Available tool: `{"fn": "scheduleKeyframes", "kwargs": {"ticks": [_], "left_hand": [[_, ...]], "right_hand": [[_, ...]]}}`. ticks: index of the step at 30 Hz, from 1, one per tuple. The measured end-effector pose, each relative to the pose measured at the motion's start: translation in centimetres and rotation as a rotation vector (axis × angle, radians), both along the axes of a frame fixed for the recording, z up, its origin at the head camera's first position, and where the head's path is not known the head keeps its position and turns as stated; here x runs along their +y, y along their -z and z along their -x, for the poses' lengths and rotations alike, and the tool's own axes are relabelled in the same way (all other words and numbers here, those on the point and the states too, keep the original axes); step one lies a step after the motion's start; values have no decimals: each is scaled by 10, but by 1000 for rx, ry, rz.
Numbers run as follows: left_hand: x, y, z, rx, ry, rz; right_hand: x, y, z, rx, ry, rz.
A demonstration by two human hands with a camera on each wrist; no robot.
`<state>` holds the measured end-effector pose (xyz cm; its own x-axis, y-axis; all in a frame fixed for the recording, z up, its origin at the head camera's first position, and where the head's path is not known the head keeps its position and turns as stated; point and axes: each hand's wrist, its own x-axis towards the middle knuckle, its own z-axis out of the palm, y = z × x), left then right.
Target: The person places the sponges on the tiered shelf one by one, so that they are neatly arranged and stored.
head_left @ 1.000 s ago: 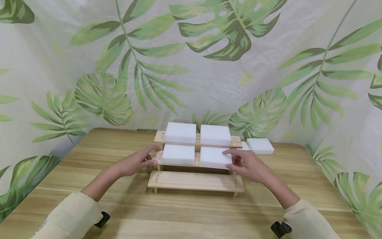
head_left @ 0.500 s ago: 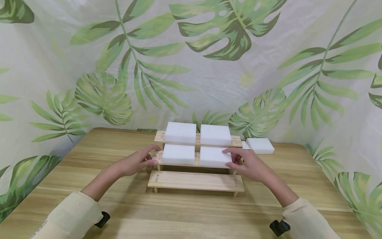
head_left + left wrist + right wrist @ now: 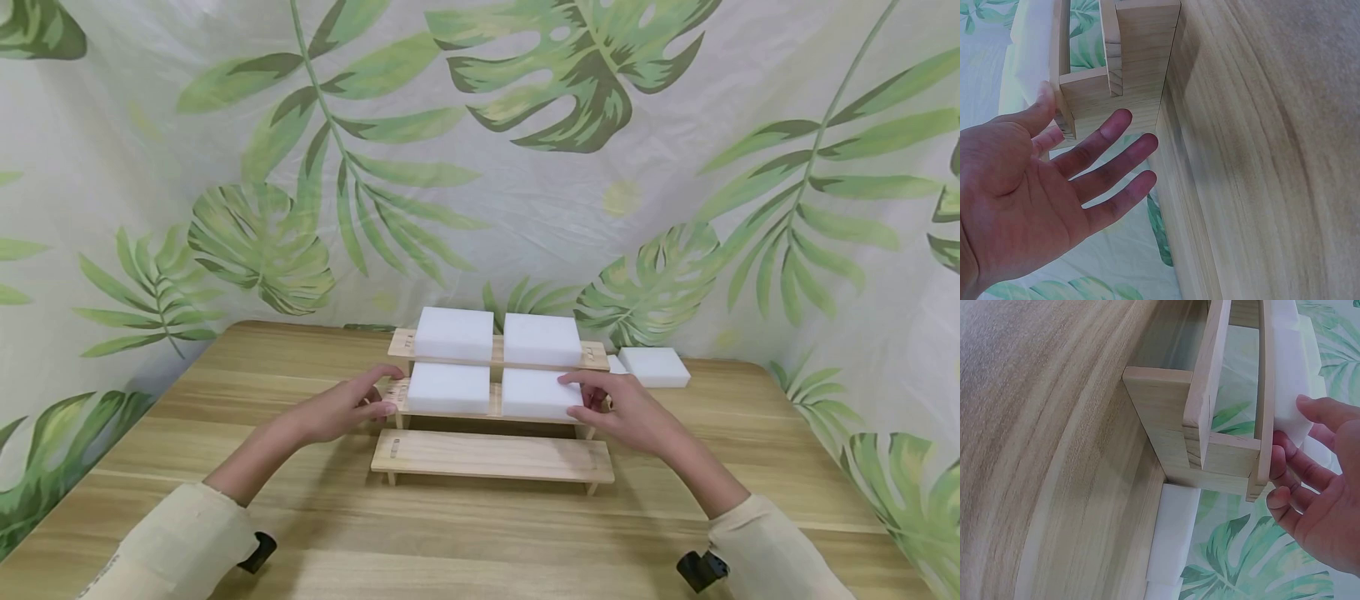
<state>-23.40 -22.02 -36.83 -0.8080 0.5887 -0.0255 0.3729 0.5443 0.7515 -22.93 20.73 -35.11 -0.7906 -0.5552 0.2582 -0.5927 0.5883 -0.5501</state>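
A small three-tier wooden stand (image 3: pixel 491 456) sits on the table. Two white foam blocks (image 3: pixel 453 332) rest on its top tier and two more on the middle tier; the bottom tier is bare. My right hand (image 3: pixel 626 414) pinches the right-hand middle block (image 3: pixel 537 393) at its right end, thumb in front and index finger on top. In the right wrist view the other fingers curl beside the board end. My left hand (image 3: pixel 341 410) is at the middle board's left end, thumb touching its edge; in the left wrist view three fingers (image 3: pixel 1116 172) stretch out straight and spread.
Behind the stand, to the right, lie more white foam blocks (image 3: pixel 654 367) on the wooden table (image 3: pixel 480 546). One is partly hidden by the stand and my right hand. A leaf-patterned cloth (image 3: pixel 540 225) hangs behind the table.
The right-hand middle block's front edge has settled slightly, now lying level on the board. My right forearm has shifted a little left; the left hand has stayed in place.
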Motion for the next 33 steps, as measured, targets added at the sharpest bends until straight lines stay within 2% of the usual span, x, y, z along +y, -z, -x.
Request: {"fn": "scheduleKeyframes", "kwargs": {"ticks": [12, 17, 21, 24, 28, 33], "left_hand": [[1, 0, 0, -2, -6, 4], [1, 0, -1, 1, -6, 4], [1, 0, -1, 1, -10, 4], [1, 0, -2, 0, -11, 1], [1, -1, -2, 1, -10, -3], [1, 0, -2, 3, -10, 0]], "right_hand": [[2, -1, -2, 2, -7, -5], [9, -9, -7, 26, 4, -3], [22, -17, -9, 61, 67, 8], [35, -19, -4, 78, 145, 17], [55, -15, 7, 76, 238, 34], [69, -2, 20, 65, 280, 18]]}}
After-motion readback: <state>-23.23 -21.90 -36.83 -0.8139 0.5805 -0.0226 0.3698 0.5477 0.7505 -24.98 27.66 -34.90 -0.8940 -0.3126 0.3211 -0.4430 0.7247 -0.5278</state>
